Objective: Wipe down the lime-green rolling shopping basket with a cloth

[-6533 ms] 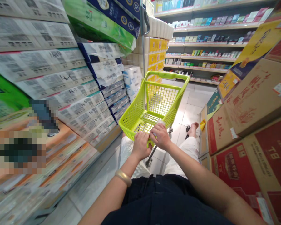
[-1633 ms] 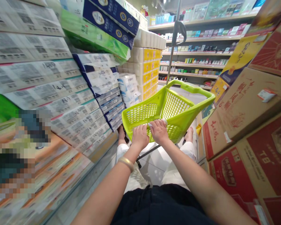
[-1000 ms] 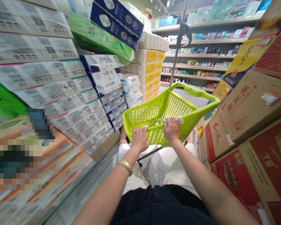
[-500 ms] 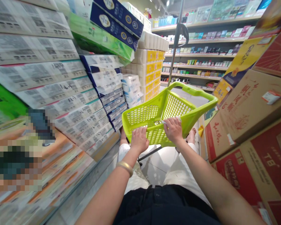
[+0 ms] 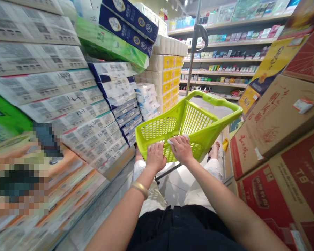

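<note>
A lime-green plastic shopping cart basket (image 5: 199, 122) is tilted up in front of me in a narrow shop aisle. My left hand (image 5: 155, 157) grips the near rim of the basket, fingers curled over it. My right hand (image 5: 181, 149) is just to its right on the same rim, pressing a small white cloth (image 5: 171, 141) against the plastic. A gold bangle (image 5: 139, 189) sits on my left wrist. The basket holds nothing that I can see. A thin metal pole with a black handle (image 5: 199, 33) rises behind the basket.
Stacked packs of tissue paper (image 5: 75, 104) wall the left side. Red and brown cardboard boxes (image 5: 277, 139) are piled on the right. Shelves of small goods (image 5: 225, 52) cross the far end. White floor tiles (image 5: 172, 184) and my feet show below the basket.
The basket has tilted up since the earliest frame. My right hand with the cloth slid right along the rim, then back left beside my left hand.
</note>
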Available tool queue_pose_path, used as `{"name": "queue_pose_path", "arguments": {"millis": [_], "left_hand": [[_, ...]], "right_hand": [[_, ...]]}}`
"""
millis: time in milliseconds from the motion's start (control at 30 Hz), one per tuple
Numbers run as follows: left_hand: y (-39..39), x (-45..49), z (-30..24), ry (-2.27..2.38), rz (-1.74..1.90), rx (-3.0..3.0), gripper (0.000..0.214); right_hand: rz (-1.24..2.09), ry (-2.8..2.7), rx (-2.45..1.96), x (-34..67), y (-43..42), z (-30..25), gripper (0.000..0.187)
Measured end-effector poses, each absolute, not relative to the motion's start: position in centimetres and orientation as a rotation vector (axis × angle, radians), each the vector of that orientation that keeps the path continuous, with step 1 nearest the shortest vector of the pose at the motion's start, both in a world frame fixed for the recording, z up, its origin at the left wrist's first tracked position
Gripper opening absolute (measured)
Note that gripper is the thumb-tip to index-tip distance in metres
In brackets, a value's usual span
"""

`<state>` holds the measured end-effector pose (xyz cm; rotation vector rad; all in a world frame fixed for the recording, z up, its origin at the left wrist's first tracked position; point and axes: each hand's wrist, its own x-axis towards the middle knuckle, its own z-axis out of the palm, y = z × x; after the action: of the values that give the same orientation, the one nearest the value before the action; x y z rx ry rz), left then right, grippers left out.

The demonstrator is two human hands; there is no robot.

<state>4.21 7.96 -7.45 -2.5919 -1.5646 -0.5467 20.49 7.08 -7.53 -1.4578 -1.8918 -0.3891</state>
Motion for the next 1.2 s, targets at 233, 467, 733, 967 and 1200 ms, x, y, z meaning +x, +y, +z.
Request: {"name": "queue_pose_path", "arguments": {"millis": [233, 467, 733, 967, 1200], "left_hand": [[7.7, 4.8, -7.6, -1.567, -0.578, -2.598, 0.056], [7.4, 5.2, -7.3, -1.57, -0.591, -2.594, 0.051], [7.4, 4.5, -7.6, -1.56, -0.579, -2.605, 0.058], [7.2, 5.2, -7.7, -1.55, -0.598, -2.599, 0.057], [7.0, 5.0, -7.5, -1.557, -0.574, -2.589, 0.053]], "right_hand": [[-0.497, -1.674, -1.602, 24.8, 7.5, -6.9, 0.019], [-0.379, -1.744, -1.54, 18.4, 7.2, -7.8, 0.016], [-0.434, -1.893, -1.491, 21.4, 6.7, -7.2, 0.017], [-0.458, -1.618, -1.61, 22.9, 7.1, -7.2, 0.017], [-0.351, -1.737, -1.484, 17.0, 6.5, -8.1, 0.017]]}}
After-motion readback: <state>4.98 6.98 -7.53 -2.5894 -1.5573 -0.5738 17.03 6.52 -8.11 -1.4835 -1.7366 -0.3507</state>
